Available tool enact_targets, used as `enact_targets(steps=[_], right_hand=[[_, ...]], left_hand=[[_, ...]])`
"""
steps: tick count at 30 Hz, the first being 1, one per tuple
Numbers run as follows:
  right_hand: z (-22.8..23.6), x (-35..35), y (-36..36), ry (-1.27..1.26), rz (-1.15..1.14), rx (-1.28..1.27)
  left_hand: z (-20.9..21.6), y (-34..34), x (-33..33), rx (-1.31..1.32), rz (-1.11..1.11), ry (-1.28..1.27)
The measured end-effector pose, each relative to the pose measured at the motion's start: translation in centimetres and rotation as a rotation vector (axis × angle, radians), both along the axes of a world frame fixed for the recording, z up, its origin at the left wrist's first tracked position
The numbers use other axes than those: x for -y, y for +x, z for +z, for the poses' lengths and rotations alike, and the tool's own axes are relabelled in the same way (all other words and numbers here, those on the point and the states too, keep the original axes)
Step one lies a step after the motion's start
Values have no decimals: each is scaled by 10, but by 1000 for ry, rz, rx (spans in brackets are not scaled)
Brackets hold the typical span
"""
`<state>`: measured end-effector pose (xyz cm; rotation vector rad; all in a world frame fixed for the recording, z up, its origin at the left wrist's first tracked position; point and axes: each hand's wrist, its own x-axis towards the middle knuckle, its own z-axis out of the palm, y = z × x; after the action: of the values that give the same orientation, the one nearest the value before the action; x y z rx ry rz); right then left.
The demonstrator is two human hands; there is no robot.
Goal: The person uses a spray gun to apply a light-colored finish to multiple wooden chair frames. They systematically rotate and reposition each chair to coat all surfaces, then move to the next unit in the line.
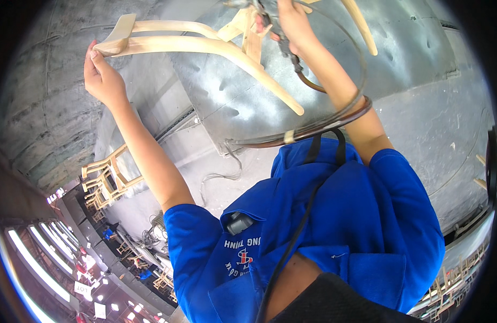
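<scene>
Up at the top of the head view is a pale, unpainted wooden chair frame (205,46) with long curved legs. My left hand (104,79) reaches far out to the left, its fingers closed on the end of the frame's rail. My right hand (296,26) grips a dark metal spray gun (284,47) close to the frame's middle; the top edge cuts off part of the gun. A hose (307,84) runs from the gun's lower end. Bundled hoses (332,121), tied with pale tape, pass beside my right forearm.
Grey metal sheeting (420,59), dented and shiny, lies behind the frame. More wooden chair frames (109,177) stand at the left. A thin cable (222,175) trails over the grey floor. Slatted wooden pieces (447,288) show at the lower right rim.
</scene>
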<state>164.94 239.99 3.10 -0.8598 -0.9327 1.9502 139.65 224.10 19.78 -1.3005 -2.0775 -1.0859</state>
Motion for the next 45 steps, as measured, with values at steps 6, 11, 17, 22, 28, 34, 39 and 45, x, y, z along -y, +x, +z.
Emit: enact_targets(steps=[6,11,17,22,28,34,39,45], right_hand=[[-39,0,102,-78,110,278],[-18,-69,145,125,-105,329],[-7,-201,155,111,-170,280],[-66,-226,194,84,-140,642],[-127,-169,288,79,-147,1002],[-98,-20,358,-27,-216,1092],[-25,42,360,-62,-353,866],[86,59,381,305,-548,704]], left_hand=[[-17,18,0,30,-79,144],[-26,23,-10,34,-70,218],[-29,18,-17,76,-68,224],[-35,-10,-25,131,-63,263],[-26,-35,-25,85,-18,130],[-64,69,-18,-26,78,393],[-121,225,-77,-357,-307,185],[-125,275,-139,-319,-535,-63]])
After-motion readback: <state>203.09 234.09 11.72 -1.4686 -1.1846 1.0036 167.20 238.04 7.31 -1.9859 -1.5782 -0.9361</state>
